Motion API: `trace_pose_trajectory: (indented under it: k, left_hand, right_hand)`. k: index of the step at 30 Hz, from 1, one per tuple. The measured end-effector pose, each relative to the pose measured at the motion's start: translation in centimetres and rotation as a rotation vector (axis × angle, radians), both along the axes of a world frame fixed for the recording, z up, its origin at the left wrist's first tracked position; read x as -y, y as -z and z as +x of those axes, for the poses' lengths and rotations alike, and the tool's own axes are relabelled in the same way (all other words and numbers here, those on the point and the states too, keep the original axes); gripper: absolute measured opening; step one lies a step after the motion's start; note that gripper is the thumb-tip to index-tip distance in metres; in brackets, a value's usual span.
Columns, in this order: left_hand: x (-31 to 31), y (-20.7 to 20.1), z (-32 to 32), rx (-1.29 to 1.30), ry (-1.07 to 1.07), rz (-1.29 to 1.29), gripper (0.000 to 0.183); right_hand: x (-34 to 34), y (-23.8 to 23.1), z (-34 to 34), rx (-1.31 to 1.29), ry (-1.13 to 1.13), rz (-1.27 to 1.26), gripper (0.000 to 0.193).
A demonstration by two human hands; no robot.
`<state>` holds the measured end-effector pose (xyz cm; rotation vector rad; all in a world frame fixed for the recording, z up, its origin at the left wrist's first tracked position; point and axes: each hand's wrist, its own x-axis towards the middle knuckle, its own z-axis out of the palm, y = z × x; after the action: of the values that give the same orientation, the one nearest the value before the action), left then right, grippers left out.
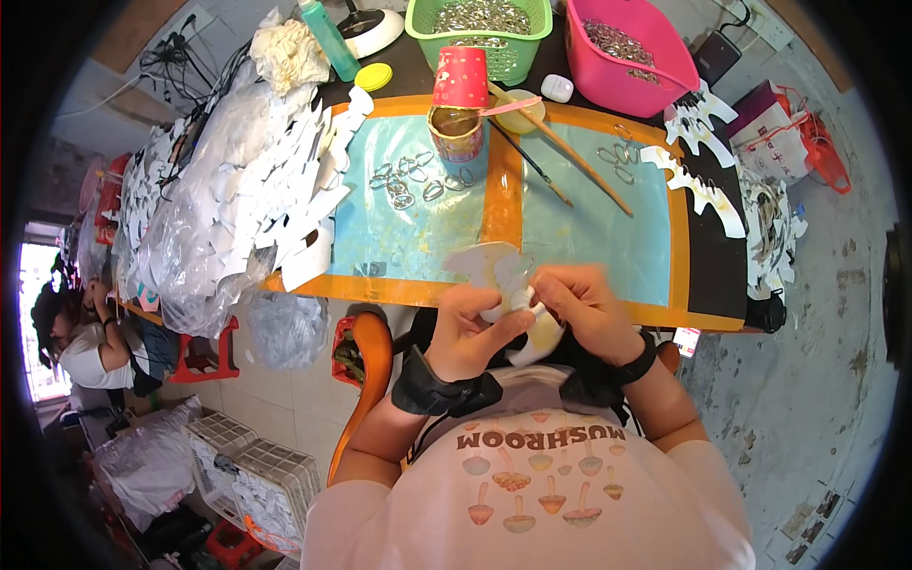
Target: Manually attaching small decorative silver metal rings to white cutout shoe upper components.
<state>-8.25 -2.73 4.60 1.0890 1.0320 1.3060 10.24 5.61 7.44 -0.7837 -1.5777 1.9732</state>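
Note:
A floppy white cut-out piece with yellowish stains is between my hands, just off the table's front edge. My left hand is closed on it, thumb and fingers pinching its middle. My right hand, slightly blurred, pinches the piece at the same spot; a thin metal loop may show by the fingertips, too faint to be sure. One end of the piece hangs below the fingers. Ahead on the blue mat lie several oval metal rings, with more rings at the right.
A tin with a red patterned cup stands mid-table beside a brush and a wooden stick. Green and pink baskets hold metal parts. White pieces pile up left; stained strips lie right. Another person sits far left.

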Motion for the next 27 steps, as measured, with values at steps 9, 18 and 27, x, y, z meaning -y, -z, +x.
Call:
trace_pose_trajectory:
  k: [9, 18, 27]
  left_hand:
    - [-1.2, 1.3, 1.3, 0.394, -0.004, 0.139, 0.029]
    - [-1.0, 2.1, 0.4, 0.182, 0.057, 0.006, 0.017]
    - [-1.8, 1.6, -1.9, 0.162, 0.060, 0.074, 0.033]
  right_hand:
    - [0.7, 2.3, -0.7, -0.139, 0.193, -0.268, 0.033]
    - [1.4, 2.5, -0.1, -0.127, 0.130, -0.065, 0.036]
    - [1.1, -0.3, 0.5, 0.150, 0.147, 0.419, 0.030]
